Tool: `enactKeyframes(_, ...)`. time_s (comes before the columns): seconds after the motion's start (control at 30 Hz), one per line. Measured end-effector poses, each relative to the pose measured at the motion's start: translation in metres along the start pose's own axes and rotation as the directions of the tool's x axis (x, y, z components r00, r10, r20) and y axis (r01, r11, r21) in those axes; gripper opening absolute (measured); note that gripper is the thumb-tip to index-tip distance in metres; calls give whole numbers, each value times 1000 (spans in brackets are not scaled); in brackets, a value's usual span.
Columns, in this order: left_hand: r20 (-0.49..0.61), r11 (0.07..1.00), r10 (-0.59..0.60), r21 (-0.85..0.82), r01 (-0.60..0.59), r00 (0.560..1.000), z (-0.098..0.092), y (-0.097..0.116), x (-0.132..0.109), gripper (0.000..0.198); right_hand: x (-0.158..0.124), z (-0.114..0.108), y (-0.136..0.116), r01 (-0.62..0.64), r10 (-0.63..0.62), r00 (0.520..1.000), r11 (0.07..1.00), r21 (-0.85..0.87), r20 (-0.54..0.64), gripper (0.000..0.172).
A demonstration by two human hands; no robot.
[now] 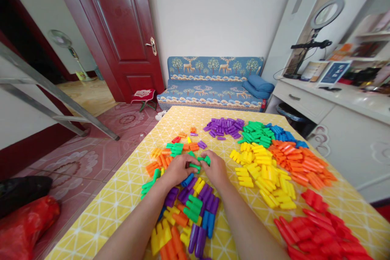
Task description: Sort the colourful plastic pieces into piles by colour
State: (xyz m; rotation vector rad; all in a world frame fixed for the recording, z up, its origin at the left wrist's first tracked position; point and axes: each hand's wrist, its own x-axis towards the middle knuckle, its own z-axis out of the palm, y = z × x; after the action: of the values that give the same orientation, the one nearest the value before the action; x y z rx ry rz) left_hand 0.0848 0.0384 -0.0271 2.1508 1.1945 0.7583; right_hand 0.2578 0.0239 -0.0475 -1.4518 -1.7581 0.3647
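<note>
My left hand [177, 169] and my right hand [217, 169] meet over the middle of a yellow patterned table [122, 195]. Both have their fingers curled round small green plastic blocks [201, 161], which they hold between them. Under and around my hands lies a mixed heap of blocks [189, 207] in green, purple, yellow, orange and blue. Beyond my fingers a smaller mixed cluster [178, 148] is spread out.
Sorted piles lie on the right: purple [224, 126], green [256, 133], blue [282, 133], yellow [265, 174], orange [300, 162] and red [317, 227]. A blue sofa [213, 83] stands behind the table, a red door [122, 28] at left, a white cabinet [335, 130] at right.
</note>
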Motion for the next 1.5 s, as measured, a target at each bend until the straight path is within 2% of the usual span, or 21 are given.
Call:
enactKeyframes(0.13,-135,990,-71,-134,53,988,-1,-3,2,20,0,7,2,-8,26,997,970,245,-67,30)
enactKeyframes(0.2,-192,973,-125,-216,83,973,-2,-5,4,22,0,8,1,-25,47,997,951,308,-66,31)
enactKeyframes(0.3,-224,961,-138,-266,76,965,-3,-5,5,25,-2,7,-3,19,-13,1000,938,346,-21,33)
enactKeyframes(0.4,-217,972,-94,-233,42,972,-4,0,4,25,-3,6,-8,65,-73,997,930,361,7,34)
enactKeyframes(0.53,-210,984,-67,-176,29,976,-4,7,3,25,-2,5,-11,65,-72,997,916,397,3,25)
enactKeyframes(0.73,-131,990,-9,-139,-9,991,-2,7,3,22,-1,4,-8,81,-92,996,912,401,9,14)
enactKeyframes(1.27,-97,991,33,-124,-45,995,0,6,1,16,0,4,-8,53,-66,998,909,413,18,13)
enactKeyframes(1.4,-104,990,7,-139,-21,995,3,2,2,31,0,4,-4,39,-46,999,910,413,7,14)
enactKeyframes(1.5,-94,989,-20,-150,6,995,4,0,2,46,-2,5,-3,-4,17,999,910,416,-29,16)
